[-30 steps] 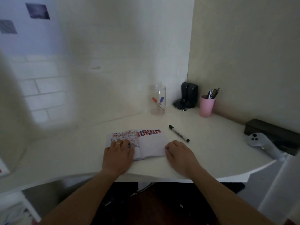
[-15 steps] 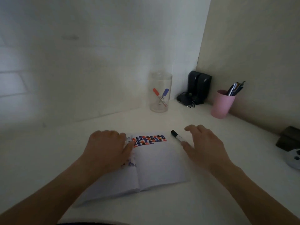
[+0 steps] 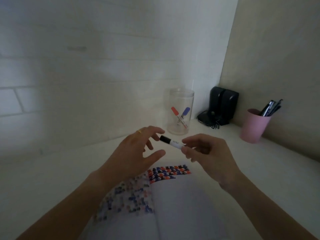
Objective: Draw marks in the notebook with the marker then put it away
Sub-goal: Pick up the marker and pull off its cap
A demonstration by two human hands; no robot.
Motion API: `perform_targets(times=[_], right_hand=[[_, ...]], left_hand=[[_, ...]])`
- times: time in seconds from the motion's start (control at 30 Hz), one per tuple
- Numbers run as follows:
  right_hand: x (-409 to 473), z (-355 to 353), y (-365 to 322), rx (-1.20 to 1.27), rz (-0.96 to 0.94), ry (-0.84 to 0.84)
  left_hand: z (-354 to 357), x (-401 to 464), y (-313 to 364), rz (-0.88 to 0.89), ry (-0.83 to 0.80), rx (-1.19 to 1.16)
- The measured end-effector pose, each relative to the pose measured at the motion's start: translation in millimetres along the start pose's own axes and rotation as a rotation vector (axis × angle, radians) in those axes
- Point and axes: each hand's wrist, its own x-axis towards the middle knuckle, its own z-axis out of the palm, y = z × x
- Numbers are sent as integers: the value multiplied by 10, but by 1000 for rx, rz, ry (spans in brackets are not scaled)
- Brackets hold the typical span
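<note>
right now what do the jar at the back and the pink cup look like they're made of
The jar looks like clear glass or hard plastic: the red and blue markers inside show straight through its wall. The pink cup looks like matte plastic, opaque and without shine, though the dim light leaves that open.

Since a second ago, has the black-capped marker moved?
Yes. The black-capped marker left the desk and is held in the right hand, raised beyond the notebook, nearer the glass jar.

My right hand [image 3: 207, 153] pinches the capped marker [image 3: 171, 142] above the open notebook [image 3: 181, 201], my left hand [image 3: 136, 151] spread beside its cap.
</note>
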Motion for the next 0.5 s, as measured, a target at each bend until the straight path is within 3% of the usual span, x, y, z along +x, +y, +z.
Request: perform_targets(times=[0.1,0.2,0.37,0.5], right_hand=[[-85,27,92,206,122,7],[-154,22,138,294,170,-28],[-230,170,124,667,211,-1],[-285,387,75,601,129,-40]], left_hand=[[65,-85,-42,65,72,-51],[151,-143,-60,89,2,14],[147,-178,12,182,-55,129],[136,-219,148,254,-111,167]])
